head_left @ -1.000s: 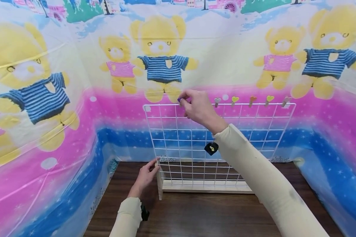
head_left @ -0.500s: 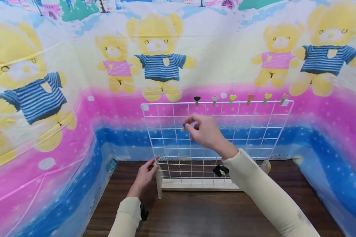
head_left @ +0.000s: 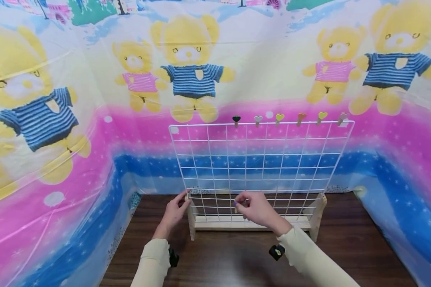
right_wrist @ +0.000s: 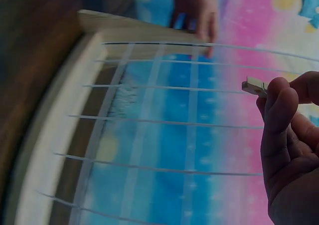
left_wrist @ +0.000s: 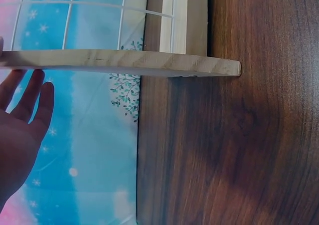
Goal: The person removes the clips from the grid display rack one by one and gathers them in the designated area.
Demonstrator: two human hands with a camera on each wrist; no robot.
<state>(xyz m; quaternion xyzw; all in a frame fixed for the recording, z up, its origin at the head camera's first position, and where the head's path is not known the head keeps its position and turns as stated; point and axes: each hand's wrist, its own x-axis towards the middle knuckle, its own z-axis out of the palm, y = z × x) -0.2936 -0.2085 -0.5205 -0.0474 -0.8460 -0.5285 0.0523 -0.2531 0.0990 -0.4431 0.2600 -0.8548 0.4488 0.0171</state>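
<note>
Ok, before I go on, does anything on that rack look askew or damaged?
Nothing clearly stands out. Six heart clips sit in a row along the top of the wire grid. The pale clip at the right end leans outward, but the grid's wires slant similarly there, so that is probably just perspective. No damage shows.

Wooden clothespin (right_wrist: pixel 253 86), glossy wood-grain tabletop (head_left: pixel 237 259)

The left arm (head_left: pixel 152 261) reaches forward and slightly inward, ending in a left hand (head_left: pixel 175 209) whose fingers (left_wrist: pixel 46 101) stretch out fairly straight. The right arm (head_left: pixel 316 259) slants in from the lower right, wrist (head_left: pixel 283 227) bare; the right hand (head_left: pixel 256 207) pinches with thumb and forefinger, other fingers bent toward the palm.
</note>
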